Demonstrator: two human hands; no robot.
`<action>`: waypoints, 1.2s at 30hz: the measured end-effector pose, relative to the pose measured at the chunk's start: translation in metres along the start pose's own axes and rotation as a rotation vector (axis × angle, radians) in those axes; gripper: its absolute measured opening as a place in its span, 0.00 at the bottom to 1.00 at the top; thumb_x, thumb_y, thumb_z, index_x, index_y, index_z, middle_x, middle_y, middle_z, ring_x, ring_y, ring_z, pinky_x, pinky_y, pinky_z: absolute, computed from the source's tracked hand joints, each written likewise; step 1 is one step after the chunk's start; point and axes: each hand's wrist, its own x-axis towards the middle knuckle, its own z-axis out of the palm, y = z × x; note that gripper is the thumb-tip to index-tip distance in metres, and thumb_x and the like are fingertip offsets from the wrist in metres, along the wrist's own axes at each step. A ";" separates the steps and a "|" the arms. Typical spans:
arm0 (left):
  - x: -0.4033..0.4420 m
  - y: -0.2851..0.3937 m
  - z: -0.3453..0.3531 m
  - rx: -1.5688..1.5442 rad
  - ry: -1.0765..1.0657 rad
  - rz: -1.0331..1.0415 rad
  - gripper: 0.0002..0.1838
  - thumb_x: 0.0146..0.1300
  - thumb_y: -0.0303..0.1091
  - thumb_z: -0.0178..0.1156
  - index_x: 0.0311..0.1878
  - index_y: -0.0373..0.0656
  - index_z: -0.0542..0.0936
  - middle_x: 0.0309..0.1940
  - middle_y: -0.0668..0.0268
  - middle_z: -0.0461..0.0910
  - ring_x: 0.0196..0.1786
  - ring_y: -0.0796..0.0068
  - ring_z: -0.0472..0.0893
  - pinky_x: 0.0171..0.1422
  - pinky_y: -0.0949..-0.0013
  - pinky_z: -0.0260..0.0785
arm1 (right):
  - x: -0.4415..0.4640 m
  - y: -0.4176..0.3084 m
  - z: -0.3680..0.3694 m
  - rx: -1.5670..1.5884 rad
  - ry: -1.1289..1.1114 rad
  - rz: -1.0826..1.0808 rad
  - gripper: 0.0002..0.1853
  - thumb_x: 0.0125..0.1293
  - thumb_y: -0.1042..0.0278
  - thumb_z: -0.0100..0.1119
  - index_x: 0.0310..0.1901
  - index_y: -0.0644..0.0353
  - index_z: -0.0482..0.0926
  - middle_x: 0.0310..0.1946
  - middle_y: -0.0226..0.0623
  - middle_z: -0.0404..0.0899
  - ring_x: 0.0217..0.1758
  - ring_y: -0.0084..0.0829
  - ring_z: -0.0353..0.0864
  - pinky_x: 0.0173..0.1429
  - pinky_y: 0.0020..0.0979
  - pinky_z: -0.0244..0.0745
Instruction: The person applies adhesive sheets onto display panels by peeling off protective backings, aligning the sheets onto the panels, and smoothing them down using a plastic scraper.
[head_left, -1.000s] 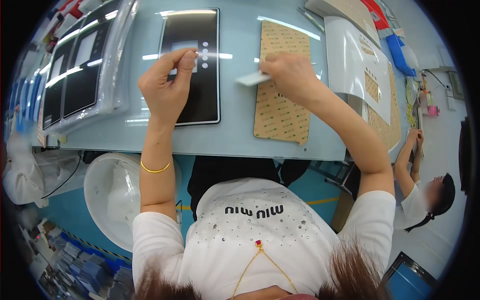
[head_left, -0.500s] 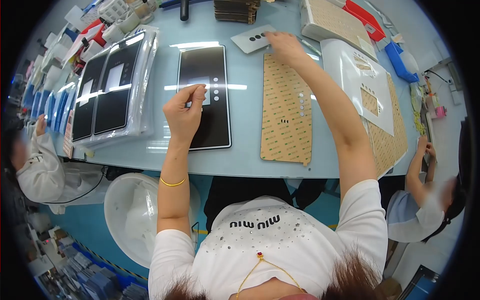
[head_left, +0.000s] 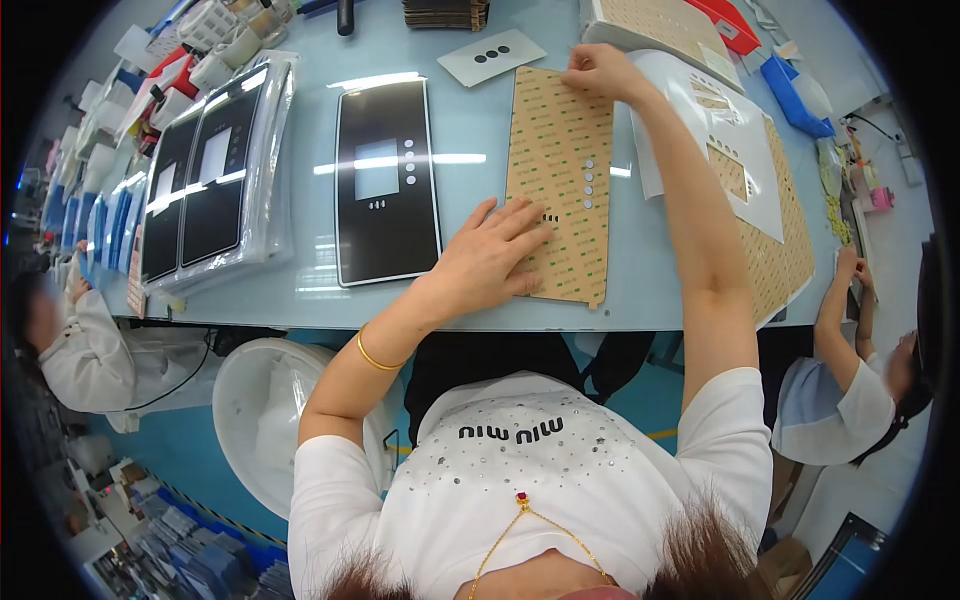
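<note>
A tan adhesive sheet (head_left: 555,130) with green print, a row of round holes and a small row of slots lies upright on the table. My left hand (head_left: 490,255) rests flat on its lower left part, fingers spread. At the sheet's top right edge, my right hand (head_left: 608,75) has thumb and fingers pinched together on it; the fingertips are partly hidden. Left of the sheet lies a black panel (head_left: 385,235) with a pale rim, a window and round holes. Above sits a small white card (head_left: 465,68) with three dark dots, touched by neither hand.
Plastic-wrapped black panels (head_left: 220,215) are stacked at left. White cut-out sheets (head_left: 660,120) overlap tan sheets (head_left: 780,260) at right. A blue tray (head_left: 795,100) and red tray (head_left: 740,35) stand farther back. A white bin (head_left: 240,400) is below the table. Co-workers sit at both sides.
My left hand has moved from above the black panel onto the tan sheet and spread out. My right hand has left the white card and come to the sheet's top edge.
</note>
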 end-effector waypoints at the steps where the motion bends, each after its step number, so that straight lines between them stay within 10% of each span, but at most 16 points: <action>1: 0.001 -0.001 0.000 -0.074 0.040 -0.019 0.36 0.48 0.35 0.70 0.62 0.39 0.68 0.61 0.51 0.66 0.69 0.50 0.61 0.73 0.50 0.53 | -0.004 -0.001 -0.011 0.003 0.002 -0.002 0.10 0.59 0.62 0.59 0.33 0.60 0.79 0.29 0.33 0.80 0.33 0.24 0.79 0.41 0.26 0.72; 4: 0.019 0.003 -0.003 -0.147 0.431 -0.182 0.40 0.49 0.31 0.70 0.66 0.34 0.63 0.59 0.47 0.67 0.67 0.53 0.65 0.68 0.53 0.62 | -0.029 -0.008 -0.044 0.345 -0.004 -0.003 0.08 0.59 0.63 0.62 0.35 0.58 0.78 0.27 0.27 0.79 0.33 0.17 0.76 0.40 0.22 0.71; 11: 0.071 -0.006 -0.026 -1.370 0.216 -0.649 0.27 0.57 0.31 0.67 0.57 0.29 0.71 0.47 0.54 0.79 0.43 0.71 0.81 0.46 0.69 0.76 | -0.066 -0.031 -0.052 0.649 0.026 -0.106 0.12 0.61 0.63 0.65 0.43 0.59 0.77 0.31 0.27 0.81 0.35 0.15 0.78 0.40 0.19 0.71; 23: 0.061 -0.017 -0.038 -1.381 0.635 -0.761 0.17 0.70 0.38 0.54 0.51 0.31 0.76 0.43 0.60 0.82 0.42 0.74 0.82 0.47 0.71 0.74 | -0.097 -0.033 0.014 1.331 0.124 -0.089 0.16 0.68 0.63 0.57 0.52 0.64 0.74 0.38 0.32 0.82 0.39 0.20 0.82 0.46 0.24 0.77; 36: 0.055 -0.025 -0.030 -1.292 0.375 -0.651 0.22 0.70 0.44 0.54 0.55 0.33 0.75 0.44 0.63 0.81 0.42 0.78 0.79 0.47 0.73 0.72 | -0.079 -0.028 0.007 1.327 0.426 -0.030 0.05 0.67 0.68 0.56 0.34 0.57 0.78 0.21 0.22 0.75 0.20 0.13 0.71 0.24 0.17 0.64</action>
